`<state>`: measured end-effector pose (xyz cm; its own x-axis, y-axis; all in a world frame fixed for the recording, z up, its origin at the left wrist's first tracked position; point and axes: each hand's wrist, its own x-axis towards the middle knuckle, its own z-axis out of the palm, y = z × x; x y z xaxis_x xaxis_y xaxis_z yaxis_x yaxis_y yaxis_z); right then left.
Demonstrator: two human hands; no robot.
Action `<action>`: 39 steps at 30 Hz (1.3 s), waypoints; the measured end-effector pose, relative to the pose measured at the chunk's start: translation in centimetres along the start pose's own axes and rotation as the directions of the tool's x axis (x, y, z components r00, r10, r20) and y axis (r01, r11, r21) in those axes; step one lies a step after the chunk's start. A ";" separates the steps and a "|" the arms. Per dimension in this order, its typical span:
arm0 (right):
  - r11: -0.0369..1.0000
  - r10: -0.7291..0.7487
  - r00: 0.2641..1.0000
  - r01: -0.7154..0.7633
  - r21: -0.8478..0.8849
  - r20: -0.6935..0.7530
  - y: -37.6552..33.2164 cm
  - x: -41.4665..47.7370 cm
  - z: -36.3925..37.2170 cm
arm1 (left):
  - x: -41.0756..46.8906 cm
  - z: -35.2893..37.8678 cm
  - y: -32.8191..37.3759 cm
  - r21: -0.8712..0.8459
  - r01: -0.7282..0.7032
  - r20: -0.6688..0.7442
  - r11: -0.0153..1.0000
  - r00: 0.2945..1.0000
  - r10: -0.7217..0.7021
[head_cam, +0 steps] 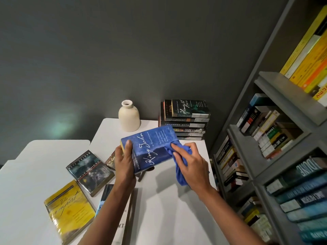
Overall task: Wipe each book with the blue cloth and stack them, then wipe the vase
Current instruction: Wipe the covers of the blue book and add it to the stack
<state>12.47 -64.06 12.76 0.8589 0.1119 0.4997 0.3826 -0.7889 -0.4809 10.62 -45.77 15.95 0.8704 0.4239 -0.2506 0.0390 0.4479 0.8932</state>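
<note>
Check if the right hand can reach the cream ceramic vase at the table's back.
Probably yes, not straight. The right hand holds the blue cloth against the blue King John paperback, which the left hand holds up between it and the cream ceramic vase. It must pass over that book.

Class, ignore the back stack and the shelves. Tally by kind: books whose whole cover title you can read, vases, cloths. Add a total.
Books: 3, King John, Neverwhere, The Tempest
Vases: 1, cream vase
Cloths: 1, blue cloth
Total: 5
</note>
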 end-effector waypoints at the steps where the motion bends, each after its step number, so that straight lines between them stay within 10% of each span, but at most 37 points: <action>1: 1.000 -0.021 0.999 0.021 0.001 0.050 0.3 -0.6 -0.1 | 0.2 -0.3 0.1 -0.002 0.038 0.011 0.999 0.999 -0.038; 13: 0.999 -0.038 0.985 0.032 0.037 0.166 1.3 2.3 -2.1 | 1.9 -1.8 1.9 0.120 0.523 0.164 0.844 0.828 -0.537; 19: 0.985 0.047 0.929 -0.103 0.136 0.367 1.6 3.5 -3.2 | 1.4 -3.1 1.7 0.401 0.046 0.257 0.915 0.953 -0.161; 27: 0.837 0.060 0.864 -0.316 0.447 0.499 2.6 4.0 -3.4 | 0.9 -4.2 2.1 0.495 -0.364 0.573 0.789 0.819 0.019; 39: 0.927 0.255 0.967 -0.240 0.289 -0.016 -0.9 1.6 -1.0 | 0.4 -2.3 0.8 0.272 -0.003 0.124 0.962 0.992 -0.032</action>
<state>13.18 -63.77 14.74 0.9226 -0.1027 0.3718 0.2470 -0.5831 -0.7739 9.89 -43.37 15.68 0.9229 0.3082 -0.2309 0.1686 0.2157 0.9618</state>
